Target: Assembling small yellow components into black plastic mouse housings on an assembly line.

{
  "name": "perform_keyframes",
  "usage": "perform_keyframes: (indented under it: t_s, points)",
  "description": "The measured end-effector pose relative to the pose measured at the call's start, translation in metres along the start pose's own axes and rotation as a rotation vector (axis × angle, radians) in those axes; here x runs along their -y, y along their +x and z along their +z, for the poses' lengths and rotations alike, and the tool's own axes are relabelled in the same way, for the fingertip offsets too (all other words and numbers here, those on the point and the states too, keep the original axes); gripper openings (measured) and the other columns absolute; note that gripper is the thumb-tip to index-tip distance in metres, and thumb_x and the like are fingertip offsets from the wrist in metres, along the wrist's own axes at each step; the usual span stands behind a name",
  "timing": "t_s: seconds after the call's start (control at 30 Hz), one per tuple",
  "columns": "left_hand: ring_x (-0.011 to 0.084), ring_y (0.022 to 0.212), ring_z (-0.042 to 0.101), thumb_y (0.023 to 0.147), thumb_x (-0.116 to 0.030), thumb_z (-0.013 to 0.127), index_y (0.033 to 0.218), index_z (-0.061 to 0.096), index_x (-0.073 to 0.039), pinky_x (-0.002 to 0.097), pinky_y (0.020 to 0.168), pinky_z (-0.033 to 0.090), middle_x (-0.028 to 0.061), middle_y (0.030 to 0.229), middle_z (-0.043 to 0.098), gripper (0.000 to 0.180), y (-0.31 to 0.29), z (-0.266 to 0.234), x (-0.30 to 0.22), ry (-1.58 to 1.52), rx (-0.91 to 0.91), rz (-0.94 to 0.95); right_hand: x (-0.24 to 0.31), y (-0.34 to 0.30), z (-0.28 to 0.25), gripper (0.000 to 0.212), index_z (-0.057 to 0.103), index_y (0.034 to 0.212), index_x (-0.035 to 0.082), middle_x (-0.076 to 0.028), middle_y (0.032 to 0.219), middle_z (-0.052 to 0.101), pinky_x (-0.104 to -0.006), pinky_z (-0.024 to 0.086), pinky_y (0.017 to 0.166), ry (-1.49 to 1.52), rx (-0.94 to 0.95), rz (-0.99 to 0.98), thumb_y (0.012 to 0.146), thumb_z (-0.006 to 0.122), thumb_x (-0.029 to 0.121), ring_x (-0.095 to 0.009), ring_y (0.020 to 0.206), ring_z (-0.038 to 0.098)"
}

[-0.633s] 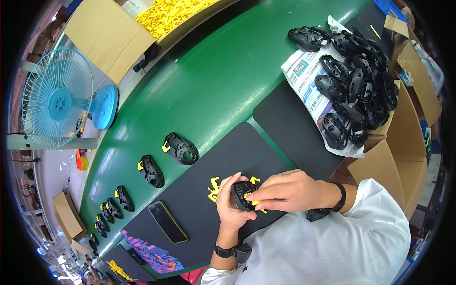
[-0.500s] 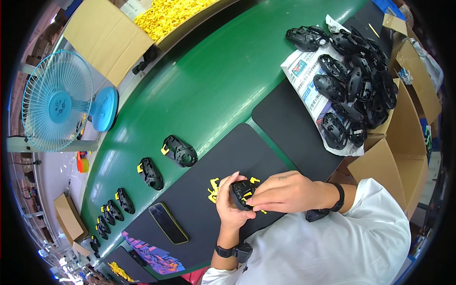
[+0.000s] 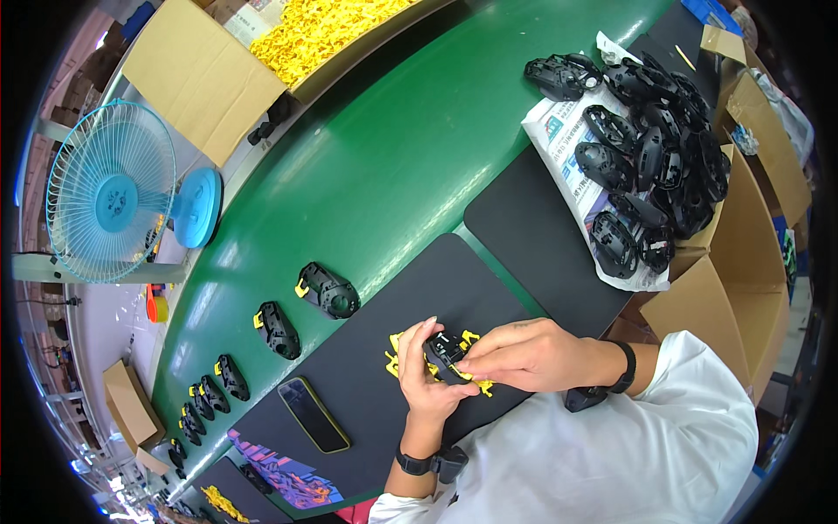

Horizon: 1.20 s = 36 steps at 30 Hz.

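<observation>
My left hand (image 3: 425, 389) is wrapped around a black plastic mouse shell (image 3: 443, 351), with its cut-out inner side facing up. The fingers of my right hand (image 3: 528, 354) are pinched at the shell's near right edge, on a small yellow plastic piece (image 3: 462, 368) that they partly cover. Whether that piece is seated in the shell I cannot tell. More loose yellow pieces (image 3: 392, 365) lie on the black mat (image 3: 454, 279) under and around my hands.
Black shells with yellow pieces (image 3: 327, 291) line the green table (image 3: 384, 175) leftward. Right, many black shells (image 3: 650, 157) are heaped on printed plastic (image 3: 559, 148), beside an open carton (image 3: 751, 262). A phone (image 3: 312, 415), blue fan (image 3: 113, 196) and box of yellow parts (image 3: 327, 39) stand around.
The view has shifted slightly, so the table's things sit a little lower. My right fingers have moved slightly along the shell's edge; my left hand still holds the shell.
</observation>
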<state>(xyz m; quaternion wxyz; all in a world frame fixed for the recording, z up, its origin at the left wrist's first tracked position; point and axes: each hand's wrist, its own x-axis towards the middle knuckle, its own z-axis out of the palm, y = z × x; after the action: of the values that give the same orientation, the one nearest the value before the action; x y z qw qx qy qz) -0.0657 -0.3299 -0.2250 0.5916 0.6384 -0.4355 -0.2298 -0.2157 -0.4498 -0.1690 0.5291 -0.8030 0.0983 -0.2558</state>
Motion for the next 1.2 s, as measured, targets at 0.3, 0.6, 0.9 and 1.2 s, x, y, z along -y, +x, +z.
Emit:
perform_keyframes:
  t_s: [0.3, 0.6, 0.9, 1.2]
  points:
    - [0.0312, 0.106, 0.059, 0.056, -0.071, 0.077, 0.129, 0.052, 0.0, 0.0425, 0.091, 0.051, 0.0175, 0.117, 0.057, 0.105, 0.011, -0.01, 0.0, 0.018, -0.086, 0.151, 0.013, 0.002, -0.001, 0.04, 0.063, 0.123, 0.009, -0.008, 0.114, 0.056, -0.033, 0.054, 0.08, -0.184, 0.086, -0.122, 0.083, 0.066, 0.001, -0.025, 0.094, 0.061]
    - [0.034, 0.111, 0.057, 0.059, -0.065, 0.08, 0.133, 0.045, -0.005, 0.0528, 0.101, 0.047, 0.018, 0.118, 0.051, 0.102, 0.033, 0.005, -0.008, 0.136, 0.05, 0.392, 0.003, -0.017, -0.012, 0.043, 0.068, 0.121, 0.008, -0.01, 0.123, 0.059, -0.0316, 0.057, 0.086, -0.264, -0.07, -0.202, 0.079, 0.073, 0.003, -0.024, 0.098, 0.066]
    - [0.0326, 0.096, 0.06, 0.058, -0.062, 0.083, 0.122, 0.055, 0.0, 0.0427, 0.082, 0.052, 0.0173, 0.106, 0.057, 0.093, 0.069, 0.041, -0.026, 0.351, 0.181, 0.39, -0.012, -0.038, -0.049, 0.053, 0.051, 0.138, 0.001, -0.018, 0.137, 0.05, -0.0385, 0.047, 0.101, 0.125, -0.06, -0.052, 0.086, 0.064, 0.0, -0.034, 0.121, 0.054]
    - [0.0272, 0.109, 0.059, 0.076, -0.054, 0.078, 0.148, 0.034, 0.0, 0.0409, 0.097, 0.048, 0.016, 0.122, 0.058, 0.1, 0.123, 0.039, 0.006, -0.25, 0.332, -0.154, -0.023, -0.06, -0.153, 0.039, 0.061, 0.125, 0.011, -0.011, 0.118, 0.067, -0.0389, 0.054, 0.085, -0.569, -0.175, 0.191, 0.086, 0.061, 0.015, -0.029, 0.099, 0.067]
